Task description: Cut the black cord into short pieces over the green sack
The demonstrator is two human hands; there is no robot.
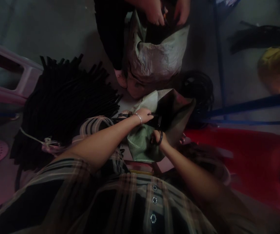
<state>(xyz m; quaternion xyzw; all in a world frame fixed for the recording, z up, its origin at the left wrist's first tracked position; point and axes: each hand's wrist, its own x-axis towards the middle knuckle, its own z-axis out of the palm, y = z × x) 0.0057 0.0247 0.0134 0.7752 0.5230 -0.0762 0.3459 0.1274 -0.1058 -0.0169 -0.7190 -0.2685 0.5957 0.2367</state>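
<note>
A pale green sack stands open between my knees, its inside dark. My left hand, with a silver bracelet at the wrist, is closed over the sack's left side around a black strip. Lower and to the right, my right hand, with a dark band at the wrist, is curled at the near side of the sack; its fingers are in shadow and what they hold is too dark to make out. A large bundle of black strips lies to my left, tied with pale string.
Across from me a person's hands are over a larger pale sack. A pink stool is at the left, a red surface at the right. Blue bars, a coil of black strips and a yellow bag are also visible.
</note>
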